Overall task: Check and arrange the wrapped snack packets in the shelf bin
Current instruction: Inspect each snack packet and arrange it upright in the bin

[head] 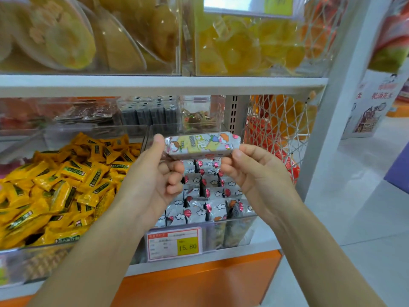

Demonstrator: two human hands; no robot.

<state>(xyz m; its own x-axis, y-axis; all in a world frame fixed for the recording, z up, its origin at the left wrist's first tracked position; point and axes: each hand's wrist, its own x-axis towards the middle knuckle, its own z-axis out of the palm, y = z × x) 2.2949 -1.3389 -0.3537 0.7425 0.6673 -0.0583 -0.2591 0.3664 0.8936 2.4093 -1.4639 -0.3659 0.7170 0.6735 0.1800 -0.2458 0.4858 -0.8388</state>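
- The white metal shelf board (155,85) runs across above both hands, and above it stand clear plastic boxes of yellow dried fruit slices (243,47).
- A heap of small yellow foil-wrapped packets (66,185) fills the clear bin to the left of the left hand.
- The clear plastic shelf bin (234,231) sits directly below and behind both hands, holding rows of grey-white wrapped snack packets with cloud and red prints (210,189), standing on edge.
- A white rope net with orange and red goods inside (278,127) hangs to the right of the right hand.
- The left hand (152,180) pinches the left end of one packet, thumb raised against it, the other fingers curled underneath.
- The right hand (254,173) pinches the right end of the same packet, fingers curled.
- A red-framed price label with a yellow field (174,243) is fixed on the bin's front, below the hands between the forearms.
- The long grey wrapped snack packet with a cartoon print (201,145) is held level between the two hands, lifted above the bin's rows.
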